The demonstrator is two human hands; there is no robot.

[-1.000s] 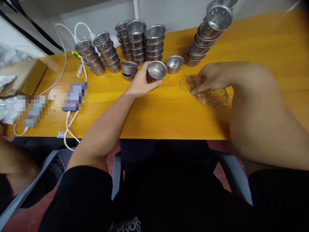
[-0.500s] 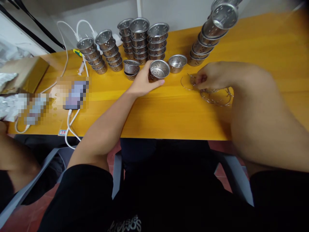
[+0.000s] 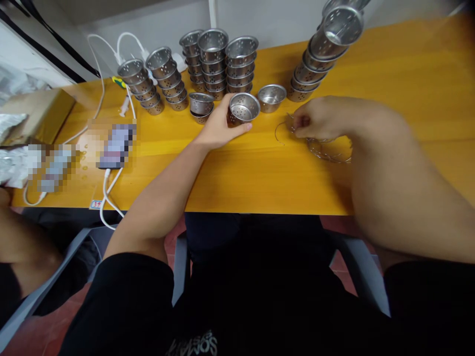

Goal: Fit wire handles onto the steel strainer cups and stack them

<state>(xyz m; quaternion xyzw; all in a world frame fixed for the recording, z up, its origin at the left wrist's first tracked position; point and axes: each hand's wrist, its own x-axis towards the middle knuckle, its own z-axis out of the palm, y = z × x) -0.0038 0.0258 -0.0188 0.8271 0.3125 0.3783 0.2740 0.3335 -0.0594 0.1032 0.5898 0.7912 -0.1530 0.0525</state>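
Note:
My left hand (image 3: pixel 218 127) is wrapped round a small perforated metal cup (image 3: pixel 242 108) that stands on the yellow table (image 3: pixel 252 168). My right hand (image 3: pixel 319 117) pinches a thin wire ring (image 3: pixel 282 129) at the left edge of a loose pile of wire rings (image 3: pixel 330 149). A single empty cup (image 3: pixel 271 97) stands between the two hands, just behind them.
Stacks of perforated cups stand along the back: two leaning stacks (image 3: pixel 152 84) at left, a block of stacks (image 3: pixel 218 59) in the middle, a tall leaning stack (image 3: pixel 322 49) at right. A short stack (image 3: pixel 200 106) sits beside my left hand. White cables (image 3: pixel 111 183), a phone and a cardboard box (image 3: pixel 37 116) lie at left.
My right hand has closed on a wire ring and drawn it slightly left, out of the pile. The left hand stays on the cup.

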